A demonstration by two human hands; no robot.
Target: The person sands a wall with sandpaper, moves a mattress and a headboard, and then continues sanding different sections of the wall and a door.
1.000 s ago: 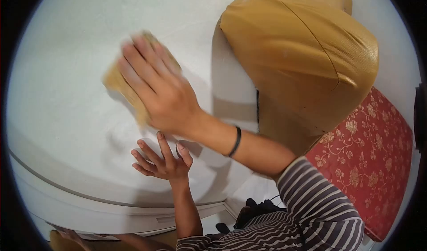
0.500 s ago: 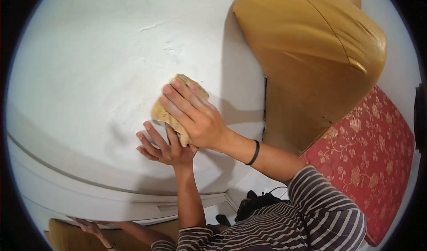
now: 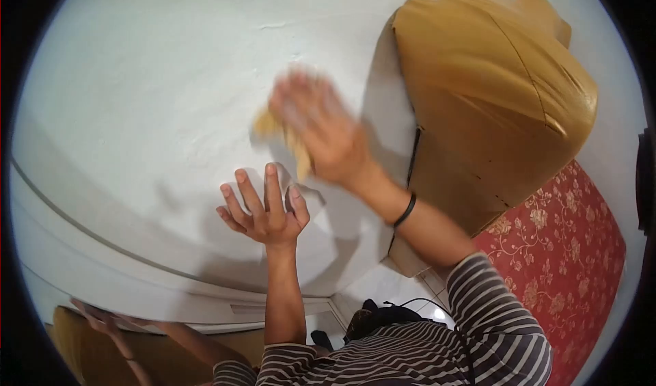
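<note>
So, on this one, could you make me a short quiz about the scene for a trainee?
1. Which of the person's hands has the yellow cloth under it?
2. True or false: the fingers of the left hand are spread apart.
3. What pattern is on the red fabric? A) stripes B) flowers C) checks

Key:
1. The right hand.
2. True.
3. B.
</note>
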